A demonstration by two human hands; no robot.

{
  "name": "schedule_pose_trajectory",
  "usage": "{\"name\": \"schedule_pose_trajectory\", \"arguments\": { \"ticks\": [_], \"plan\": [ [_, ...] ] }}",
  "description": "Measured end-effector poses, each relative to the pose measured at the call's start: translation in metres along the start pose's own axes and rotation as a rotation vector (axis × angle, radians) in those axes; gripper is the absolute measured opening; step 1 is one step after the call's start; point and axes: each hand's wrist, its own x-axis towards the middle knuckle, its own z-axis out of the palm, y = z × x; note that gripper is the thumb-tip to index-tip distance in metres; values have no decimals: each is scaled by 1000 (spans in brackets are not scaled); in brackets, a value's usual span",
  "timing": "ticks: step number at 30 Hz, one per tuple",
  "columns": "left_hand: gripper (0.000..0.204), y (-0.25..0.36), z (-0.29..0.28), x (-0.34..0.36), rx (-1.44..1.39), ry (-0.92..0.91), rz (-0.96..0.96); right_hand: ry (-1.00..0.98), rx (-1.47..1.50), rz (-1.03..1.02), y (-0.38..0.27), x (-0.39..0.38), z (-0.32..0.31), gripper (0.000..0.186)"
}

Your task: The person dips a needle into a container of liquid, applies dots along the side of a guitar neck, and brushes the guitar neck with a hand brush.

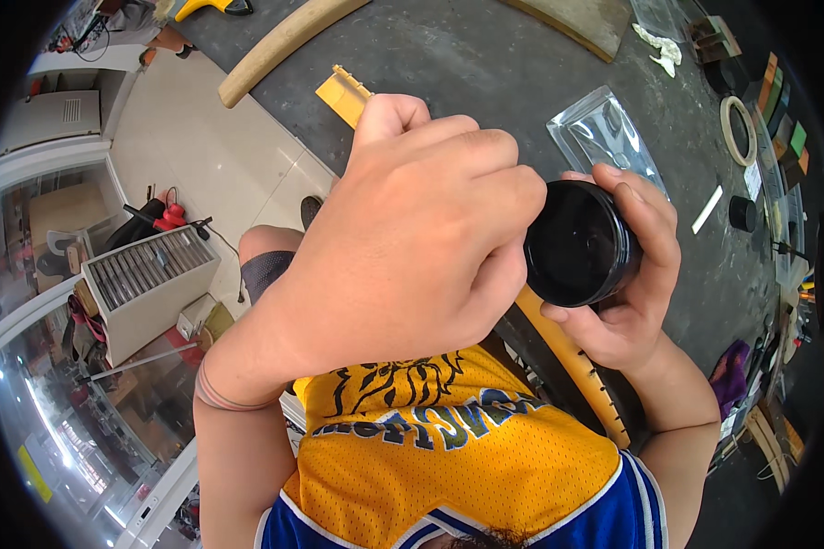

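My right hand [648, 256] grips a round black jar [572, 247], its fingers curled round the far side and the thumb below. The jar's dark, glossy round end tilts toward me; I cannot tell whether it is a lid or an open mouth. Right beside it, my left hand [421, 210] is closed, knuckles up. Whatever its fingers hold, if anything, is hidden beneath the hand. A yellow piece [343, 93] shows beyond the left hand. Below the jar runs a long yellow strip [568, 355] with small dark marks along one edge; the left hand hides whether the two join.
On the dark table [467, 64] lie a clear plastic tray [604, 137], a curved wooden piece [288, 44], a crumpled white tissue [666, 50], a white strip [708, 209] and a small black cylinder [742, 213]. A tape roll [726, 128] lies at the right.
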Motion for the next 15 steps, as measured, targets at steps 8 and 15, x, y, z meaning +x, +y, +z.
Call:
{"name": "schedule_pose_trajectory", "arguments": {
  "ticks": [8,15],
  "plan": [
    [11,-5,-10,2,-120,-64,-121,16,25,33,0,-1,0,99],
    [10,-14,-30,-2,-244,-59,-202,9,37,47,1,0,0,100]
  ]
}}
